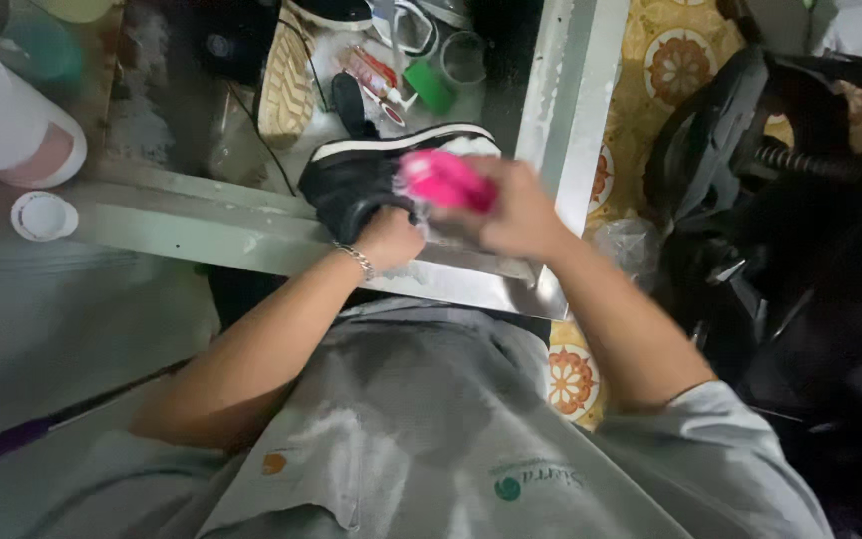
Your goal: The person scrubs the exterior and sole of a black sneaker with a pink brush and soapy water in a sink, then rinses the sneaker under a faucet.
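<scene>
Overall light: dim indoor scene, with light falling mostly from above onto the middle of the view.
Brightest area: the pale metal edge of the table [551, 110] is catching a soft sheen, without harsh glare.
Darkest area: the right side is sinking into deep shadow, where a black chair [780, 200] is losing nearly all detail.
Motion blur: the right hand [521, 210] and the pink brush [446, 180] it is holding are smearing into streaks; the left hand [386, 238] is looking softer than sharp.
Focus: the whole picture is looking slightly soft and grainy; the white roll [7, 120] at far left is blurring.
Edges: corners are darkening and bending slightly outward.
</scene>
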